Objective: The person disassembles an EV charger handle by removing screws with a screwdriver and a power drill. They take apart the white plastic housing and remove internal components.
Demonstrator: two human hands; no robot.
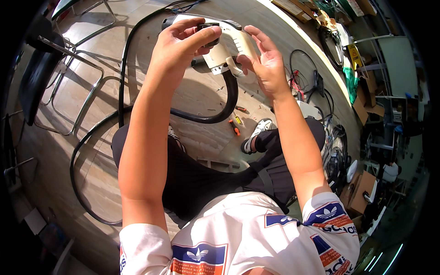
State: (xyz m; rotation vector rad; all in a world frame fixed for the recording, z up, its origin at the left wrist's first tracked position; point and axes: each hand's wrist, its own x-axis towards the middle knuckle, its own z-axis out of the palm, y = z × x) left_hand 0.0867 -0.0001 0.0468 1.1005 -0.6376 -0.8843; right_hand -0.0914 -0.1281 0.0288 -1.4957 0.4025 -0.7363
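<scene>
My left hand is raised at the top, thumb and fingers closed on a small black part. Behind it is a cream-and-black EV charging plug, its thick black cable leaving the lower end and curving left. My right hand is beside the plug's curved, ribbed handle, fingers and thumb spread. Whether that hand touches the handle I cannot tell. What supports the plug is hidden behind my hands.
Below the plug, an orange-handled screwdriver, a yellow one and small loose bits lie on the tiled floor near my feet. Metal-legged chairs stand left; tangled cables and cardboard boxes are on the right.
</scene>
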